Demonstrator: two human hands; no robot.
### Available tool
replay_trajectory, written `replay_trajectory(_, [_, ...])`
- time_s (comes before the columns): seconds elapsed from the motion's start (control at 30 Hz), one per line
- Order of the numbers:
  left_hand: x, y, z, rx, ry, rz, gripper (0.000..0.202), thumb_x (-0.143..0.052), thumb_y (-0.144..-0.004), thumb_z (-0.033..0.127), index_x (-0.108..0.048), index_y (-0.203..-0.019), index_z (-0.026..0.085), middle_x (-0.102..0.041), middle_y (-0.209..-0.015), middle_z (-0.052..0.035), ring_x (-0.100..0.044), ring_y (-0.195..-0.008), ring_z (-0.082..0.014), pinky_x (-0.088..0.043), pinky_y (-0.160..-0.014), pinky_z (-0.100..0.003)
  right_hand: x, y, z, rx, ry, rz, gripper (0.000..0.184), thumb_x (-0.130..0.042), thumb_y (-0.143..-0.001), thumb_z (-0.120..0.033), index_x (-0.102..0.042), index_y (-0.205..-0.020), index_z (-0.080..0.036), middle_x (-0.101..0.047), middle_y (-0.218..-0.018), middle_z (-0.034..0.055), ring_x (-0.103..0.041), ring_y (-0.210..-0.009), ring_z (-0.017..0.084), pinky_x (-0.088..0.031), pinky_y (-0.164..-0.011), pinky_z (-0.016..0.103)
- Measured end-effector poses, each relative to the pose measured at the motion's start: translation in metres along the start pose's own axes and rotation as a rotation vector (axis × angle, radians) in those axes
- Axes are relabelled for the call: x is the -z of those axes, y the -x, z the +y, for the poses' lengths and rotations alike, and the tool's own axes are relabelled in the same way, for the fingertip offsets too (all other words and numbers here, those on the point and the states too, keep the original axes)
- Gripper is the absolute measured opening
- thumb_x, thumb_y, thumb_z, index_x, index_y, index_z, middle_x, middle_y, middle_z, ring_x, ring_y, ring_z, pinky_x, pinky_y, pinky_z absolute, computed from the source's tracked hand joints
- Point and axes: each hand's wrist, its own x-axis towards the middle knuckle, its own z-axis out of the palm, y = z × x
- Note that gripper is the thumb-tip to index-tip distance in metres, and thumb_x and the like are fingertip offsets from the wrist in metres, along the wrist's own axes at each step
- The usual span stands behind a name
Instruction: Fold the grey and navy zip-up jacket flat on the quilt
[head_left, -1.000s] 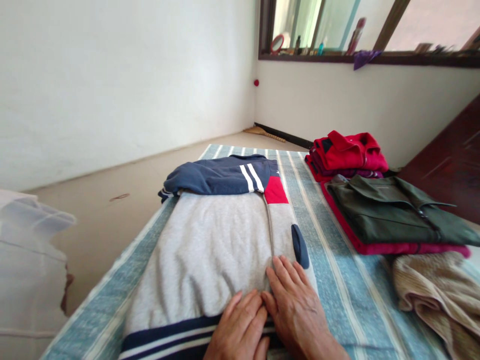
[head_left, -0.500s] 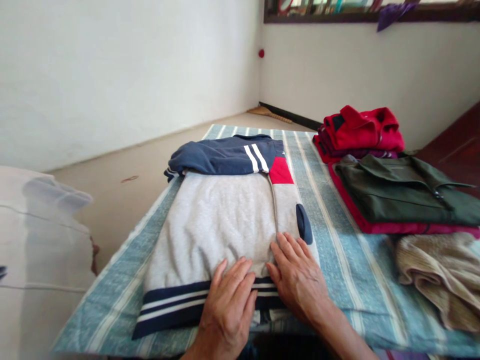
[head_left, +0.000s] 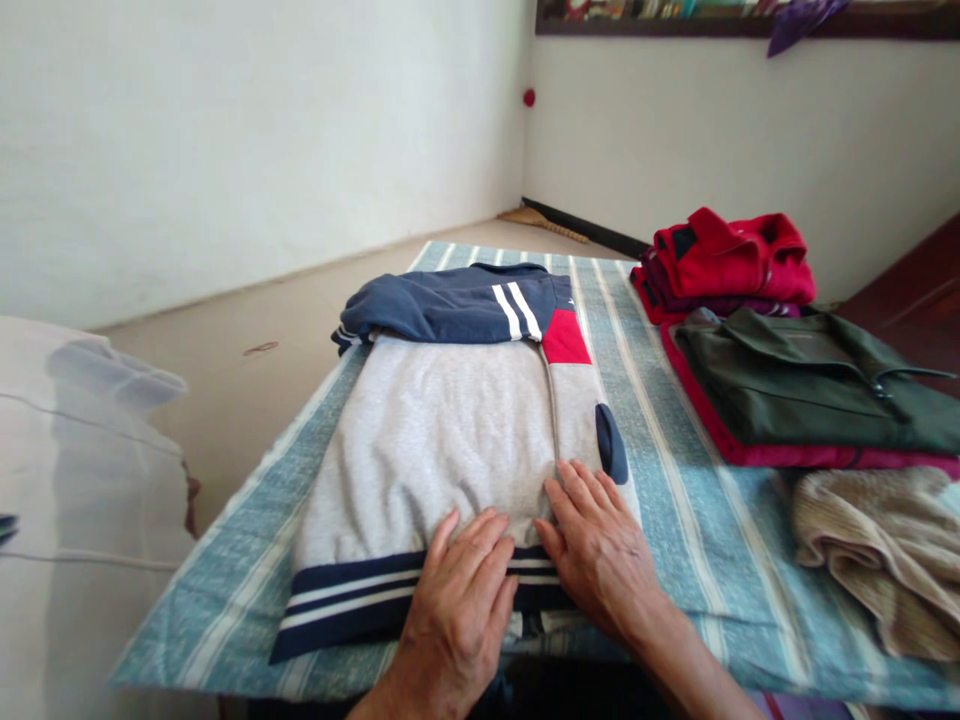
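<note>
A grey jacket [head_left: 442,440] with navy shoulders, a red patch and a striped navy hem lies partly folded on the table. One navy sleeve with two white stripes is laid across its upper part. My left hand [head_left: 461,590] rests flat on the hem, fingers stretched toward the grey cloth. Beside it, my right hand [head_left: 600,540] lies with spread fingers on the jacket's lower right, just below the navy pocket edge [head_left: 611,445]. Both palms face down, and neither hand grips anything.
A blue striped cloth [head_left: 660,470] covers the table. To the right are a dark green folded garment [head_left: 810,390] on a crimson one, a stack topped by a red garment [head_left: 739,255], and a crumpled tan towel [head_left: 877,550]. White sheer fabric [head_left: 82,480] hangs at the left.
The view has shifted slightly. My hands stay flat in about the same places on the jacket, and its shape looks unchanged.
</note>
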Motion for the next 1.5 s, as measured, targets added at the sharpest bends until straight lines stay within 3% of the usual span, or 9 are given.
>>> replay_trajectory(0.3, [0.008, 0.006, 0.000, -0.054, 0.017, 0.031, 0.022, -0.051, -0.087, 0.002, -0.063, -0.103, 0.011, -0.069, -0.113, -0.0138, -0.062, -0.114, -0.0235, -0.042, -0.107, -0.046, 0.021, 0.024, 0.005, 0.167, -0.041, 0.172, 0.030, -0.050, -0.093, -0.023, -0.059, -0.120, -0.014, -0.060, -0.131, 0.0148, -0.049, -0.130, 0.027, -0.039, -0.108, 0.052])
replay_trajectory(0.5, [0.006, 0.015, 0.000, -0.064, 0.070, 0.019, 0.023, -0.051, -0.086, 0.003, -0.062, -0.104, 0.012, -0.069, -0.117, -0.0142, -0.059, -0.119, -0.0247, -0.041, -0.107, -0.047, 0.013, 0.046, 0.005, 0.251, 0.034, 0.162, 0.039, -0.050, -0.093, -0.030, -0.055, -0.126, -0.011, -0.054, -0.137, 0.0174, -0.039, -0.136, 0.033, -0.046, -0.101, 0.053])
replay_trajectory(0.67, [0.003, 0.016, -0.003, -0.068, 0.073, 0.003, 0.024, -0.051, -0.085, 0.003, -0.062, -0.104, 0.012, -0.069, -0.117, -0.0145, -0.058, -0.120, -0.0245, -0.038, -0.110, -0.047, 0.007, 0.048, 0.003, 0.324, 0.124, 0.156, 0.045, -0.048, -0.094, -0.041, -0.057, -0.126, -0.012, -0.054, -0.138, 0.0149, -0.033, -0.139, 0.035, -0.045, -0.099, 0.052])
replay_trajectory(0.83, [0.003, 0.015, -0.005, -0.083, 0.071, 0.023, 0.024, -0.050, -0.086, 0.003, -0.061, -0.104, 0.012, -0.070, -0.115, -0.0136, -0.059, -0.119, -0.0233, -0.036, -0.111, -0.045, 0.004, 0.046, 0.002, 0.324, 0.134, 0.137, 0.046, -0.046, -0.095, -0.045, -0.057, -0.128, -0.015, -0.055, -0.138, 0.0116, -0.035, -0.138, 0.034, -0.039, -0.104, 0.050])
replay_trajectory(1.07, [0.001, 0.016, -0.008, -0.096, 0.070, -0.006, 0.026, -0.050, -0.084, 0.002, -0.060, -0.106, 0.012, -0.069, -0.116, -0.0140, -0.057, -0.121, -0.0224, -0.033, -0.113, -0.044, -0.003, 0.046, -0.004, 0.247, 0.033, 0.239, 0.045, -0.041, -0.097, -0.047, -0.063, -0.119, -0.015, -0.061, -0.131, 0.0083, -0.039, -0.136, 0.030, -0.027, -0.113, 0.044])
replay_trajectory(1.23, [0.001, 0.018, -0.011, -0.105, 0.057, -0.032, 0.026, -0.050, -0.085, 0.005, -0.059, -0.109, 0.013, -0.069, -0.117, -0.0133, -0.057, -0.121, -0.0220, -0.031, -0.113, -0.044, -0.004, 0.047, -0.002, 0.253, 0.041, 0.216, 0.045, -0.042, -0.096, -0.048, -0.062, -0.123, -0.016, -0.060, -0.133, 0.0077, -0.037, -0.137, 0.029, -0.024, -0.115, 0.044])
replay_trajectory(1.5, [0.005, 0.022, -0.013, -0.154, 0.010, -0.112, 0.034, -0.052, -0.085, 0.016, -0.056, -0.118, 0.010, -0.065, -0.123, -0.0165, -0.053, -0.125, -0.0268, -0.031, -0.112, -0.050, 0.000, 0.053, 0.006, 0.341, 0.121, 0.095, 0.063, -0.055, -0.086, -0.060, -0.052, -0.136, -0.022, -0.051, -0.142, 0.0104, -0.031, -0.140, 0.036, -0.022, -0.114, 0.050])
